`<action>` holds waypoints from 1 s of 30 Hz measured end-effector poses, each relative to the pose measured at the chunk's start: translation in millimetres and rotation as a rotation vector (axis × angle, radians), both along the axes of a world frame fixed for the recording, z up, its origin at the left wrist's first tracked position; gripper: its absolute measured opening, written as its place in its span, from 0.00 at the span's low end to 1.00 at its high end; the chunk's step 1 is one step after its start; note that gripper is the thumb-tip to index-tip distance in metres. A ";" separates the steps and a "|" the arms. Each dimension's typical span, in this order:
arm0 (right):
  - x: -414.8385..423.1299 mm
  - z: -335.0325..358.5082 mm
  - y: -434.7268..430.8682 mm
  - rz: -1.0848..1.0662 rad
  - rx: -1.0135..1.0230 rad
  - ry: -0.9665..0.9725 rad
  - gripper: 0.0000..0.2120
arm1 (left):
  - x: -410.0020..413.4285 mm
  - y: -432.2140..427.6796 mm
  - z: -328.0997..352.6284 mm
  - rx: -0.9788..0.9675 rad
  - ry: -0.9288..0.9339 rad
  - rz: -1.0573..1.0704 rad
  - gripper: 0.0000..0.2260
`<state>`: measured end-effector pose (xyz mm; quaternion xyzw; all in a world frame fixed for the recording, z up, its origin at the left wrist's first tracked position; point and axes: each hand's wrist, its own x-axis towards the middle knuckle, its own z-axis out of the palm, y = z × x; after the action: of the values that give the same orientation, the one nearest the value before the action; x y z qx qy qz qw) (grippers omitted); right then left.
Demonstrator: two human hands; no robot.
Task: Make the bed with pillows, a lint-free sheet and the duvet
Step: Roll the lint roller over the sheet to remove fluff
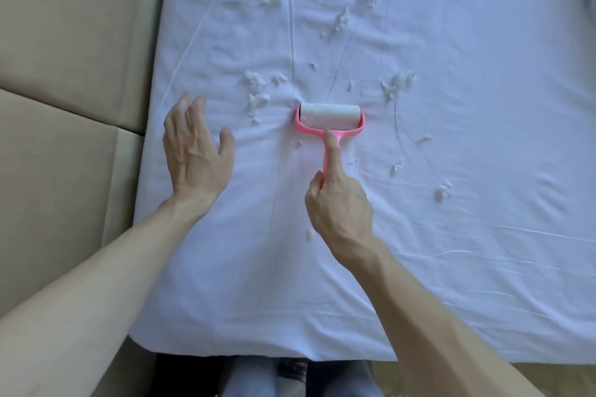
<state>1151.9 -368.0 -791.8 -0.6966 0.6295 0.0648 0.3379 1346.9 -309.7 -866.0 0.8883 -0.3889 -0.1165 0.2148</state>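
Midway through the lint-clearing step, you hold a pink lint roller in your right hand, its white sticky drum resting on the white sheet near the middle of the bed. Your thumb and lower fingers curl round the slim handle, while your index finger lies straight along the stem, its tip reaching the yoke. Your left hand sits to the left of the roller, fingers spread and straight, holding nothing; whether the palm presses the fabric or floats just above it cannot be told. Tufts of white lint lie just beyond and left of the drum, with more clusters farther up the bed and a few to the right; 1 small scrap lies near your right wrist. The near strip of sheet looks mostly free of fluff. A beige padded panel runs along the left side of the bed, and your jeans show at the near edge. No pillows or duvet are in view, so the task appears to be at an early stage. Your next move likely calls for a firm forward push of the drum into the nearest tufts, with the left hand flattening the cloth so it does not ruck under the roller.
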 end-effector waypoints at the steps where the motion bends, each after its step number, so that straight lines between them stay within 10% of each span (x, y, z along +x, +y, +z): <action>1: 4.0 -0.8 -6.1 0.001 -0.004 0.004 0.36 | 7.2 -7.6 -1.2 -0.004 -0.004 -0.023 0.26; 14: 49.9 0.6 -83.0 0.031 0.002 0.059 0.39 | 104.3 -141.9 7.8 0.181 0.014 -0.256 0.17; 30: 100.6 -10.8 -194.9 0.066 -0.003 0.009 0.42 | 141.4 -254.6 7.9 0.148 -0.029 -0.058 0.17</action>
<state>1252.4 -562.9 -802.5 -0.7175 0.6076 0.0779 0.3317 1488.3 -564.3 -858.1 0.8918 -0.4077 -0.1380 0.1396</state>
